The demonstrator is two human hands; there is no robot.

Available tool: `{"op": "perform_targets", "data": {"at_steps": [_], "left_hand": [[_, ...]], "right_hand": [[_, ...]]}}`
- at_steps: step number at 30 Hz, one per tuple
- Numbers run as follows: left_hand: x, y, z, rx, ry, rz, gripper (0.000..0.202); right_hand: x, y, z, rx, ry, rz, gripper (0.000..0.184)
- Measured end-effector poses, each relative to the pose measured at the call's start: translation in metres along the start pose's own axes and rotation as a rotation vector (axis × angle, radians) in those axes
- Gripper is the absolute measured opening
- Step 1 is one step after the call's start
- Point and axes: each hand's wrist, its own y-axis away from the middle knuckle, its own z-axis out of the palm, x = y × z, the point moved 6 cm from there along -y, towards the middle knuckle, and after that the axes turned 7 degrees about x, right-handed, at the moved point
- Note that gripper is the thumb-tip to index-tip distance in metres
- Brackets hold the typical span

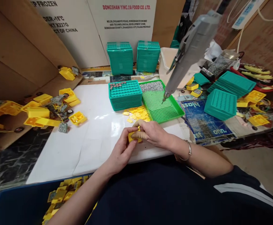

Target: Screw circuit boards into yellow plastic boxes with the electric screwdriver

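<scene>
Close to the table's front edge, my left hand grips a small yellow plastic case between thumb and fingers. My right hand is closed on the same case from the other side, its thumb and forefinger covered in something tan. Those fingers hide much of the case. Just beyond my hands lies a heap of small flat yellow plastic pieces. Behind it stands a stack of teal trays, the top one holding several brownish round parts. The bright green tray to its right contains a perforated plate and many small screws.
A grey electric screwdriver hangs, tip down, over the green tray. Yellow cases with wires and wheels are piled at left; one yellow case sits apart. Teal tray stacks stand at right. A blue bin is below left.
</scene>
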Motion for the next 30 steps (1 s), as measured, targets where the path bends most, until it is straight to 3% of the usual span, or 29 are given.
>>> {"op": "perform_targets", "data": {"at_steps": [2, 3, 5, 7, 8, 9, 12, 14, 18, 21, 30], "left_hand": [[-0.004, -0.002, 0.000, 0.003, 0.089, -0.085, 0.028], [-0.007, -0.004, 0.000, 0.019, 0.158, -0.141, 0.028], [-0.012, -0.006, 0.001, 0.080, 0.281, -0.249, 0.027], [-0.015, -0.009, 0.005, 0.123, 0.346, -0.334, 0.026], [-0.015, -0.010, 0.008, 0.119, 0.359, -0.369, 0.027], [-0.015, -0.011, 0.013, 0.102, 0.361, -0.398, 0.028], [-0.016, -0.014, 0.023, 0.059, 0.349, -0.450, 0.032], [-0.017, -0.015, 0.025, 0.067, 0.342, -0.471, 0.034], [-0.019, -0.016, 0.023, 0.098, 0.338, -0.489, 0.036], [-0.018, -0.016, 0.023, 0.107, 0.318, -0.495, 0.034], [-0.017, -0.017, 0.025, 0.123, 0.300, -0.505, 0.036]], "right_hand": [[-0.003, 0.006, -0.016, 0.195, -0.012, -0.138, 0.035], [-0.004, 0.011, -0.033, 0.383, -0.020, -0.220, 0.033], [0.004, 0.027, -0.079, 0.895, -0.045, -0.323, 0.032], [0.024, 0.037, -0.120, 1.303, -0.093, -0.298, 0.051], [0.036, 0.030, -0.134, 1.319, -0.153, -0.245, 0.062], [0.045, 0.016, -0.143, 1.203, -0.195, -0.230, 0.067], [0.067, -0.022, -0.151, 0.827, -0.307, -0.160, 0.060], [0.079, -0.031, -0.148, 0.722, -0.379, -0.094, 0.051], [0.104, -0.025, -0.146, 0.867, -0.476, 0.029, 0.035], [0.122, -0.020, -0.147, 0.993, -0.476, 0.099, 0.035], [0.134, -0.025, -0.142, 1.036, -0.431, 0.112, 0.044]]}}
